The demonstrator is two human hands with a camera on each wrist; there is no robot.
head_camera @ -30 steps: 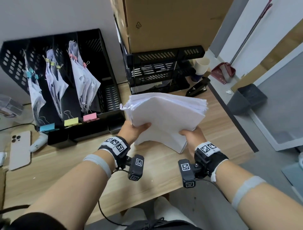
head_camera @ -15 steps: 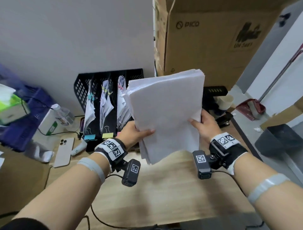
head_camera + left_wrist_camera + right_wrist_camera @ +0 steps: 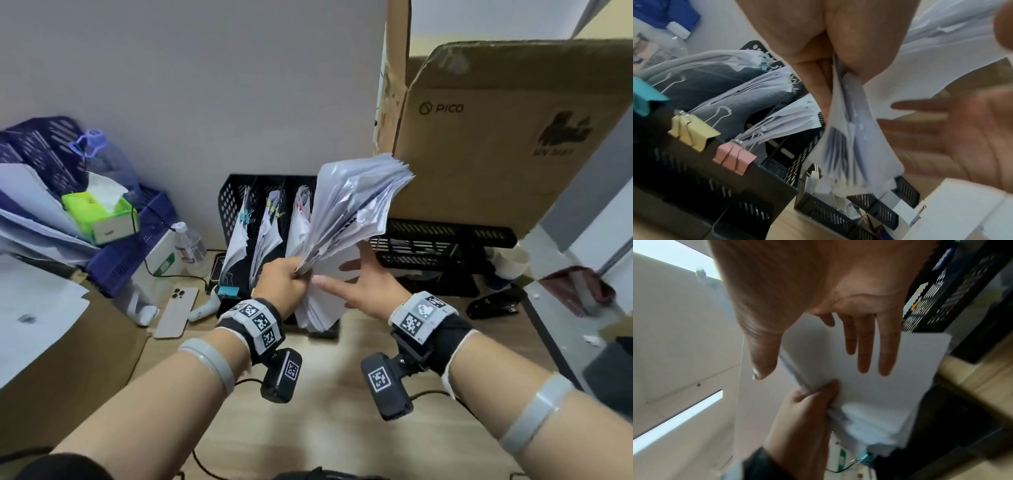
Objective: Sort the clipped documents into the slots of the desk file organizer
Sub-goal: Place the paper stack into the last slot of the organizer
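Observation:
A thick stack of white papers [image 3: 346, 222] stands upright and fanned above the right end of the black desk file organizer [image 3: 236, 192]. My left hand [image 3: 287, 281] grips the stack near its lower edge, seen close in the left wrist view [image 3: 851, 138]. My right hand [image 3: 356, 284] is flat with straight fingers just right of the stack [image 3: 869, 386]; whether it touches the paper I cannot tell. Three slots of the organizer [image 3: 777, 170] hold clipped documents [image 3: 267, 236], with blue [image 3: 645, 95], yellow [image 3: 692, 131] and pink binder clips [image 3: 733, 159] on its front rail.
A large cardboard box [image 3: 507, 130] sits on a black tray rack [image 3: 442, 243] to the right. A phone [image 3: 176, 311], a water bottle [image 3: 190, 246], a tissue box [image 3: 102, 216] and blue crates [image 3: 41, 147] lie left. A black stapler [image 3: 496, 305] lies right.
The stack went from lying flat above the desk to standing upright and fanned. My right hand has let go of it and opened. The view has tilted upward.

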